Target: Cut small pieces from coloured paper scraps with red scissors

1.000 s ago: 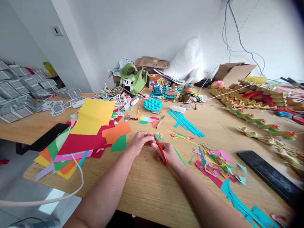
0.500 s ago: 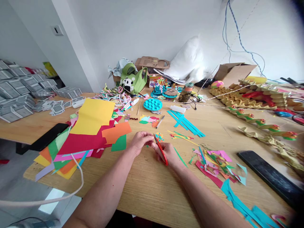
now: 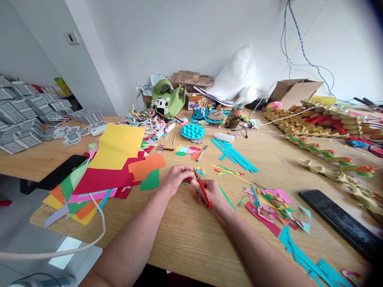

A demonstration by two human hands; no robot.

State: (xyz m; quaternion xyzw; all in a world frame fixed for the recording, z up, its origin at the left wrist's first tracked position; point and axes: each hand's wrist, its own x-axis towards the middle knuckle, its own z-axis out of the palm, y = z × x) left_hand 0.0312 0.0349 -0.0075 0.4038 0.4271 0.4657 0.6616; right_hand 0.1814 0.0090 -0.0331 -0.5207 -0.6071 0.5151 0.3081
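left hand (image 3: 178, 178) and right hand (image 3: 207, 192) close together over the wooden table (image 3: 179, 239), near the middle of the view. right hand gripping scissors (image 3: 206, 195), orange-red handle toward the wrist, blades pointing away, up at the left fingertips. left hand has fingers curled, tips right beside the blades; can't tell if it pinches anything, too small to see.

just beyond the hands: pile of tiny cut bits (image 3: 201, 172), blue, yellow and orange. right of that, thin paper strips (image 3: 229, 171), crossing each other. green strip (image 3: 227, 197) just beside the right wrist. farther back, wide blue strips (image 3: 235, 154), some crossed; pen (image 3: 202, 153) next to stacked paper cutouts (image 3: 187, 150); white bottle (image 3: 224, 137) on its side; blue round tray (image 3: 192, 131) behind.

left of the left hand: orange sheet (image 3: 146, 166) partly over a green sheet (image 3: 150, 181) and a red sheet (image 3: 101, 181); yellow sheet (image 3: 118, 145) lies on the red one too. more colored paper under those.

right side: heap of paper scraps (image 3: 272, 207), pink, red, yellow, green; dark phone (image 3: 338, 219) past it. green panda bag (image 3: 169, 99) at back near the wall.
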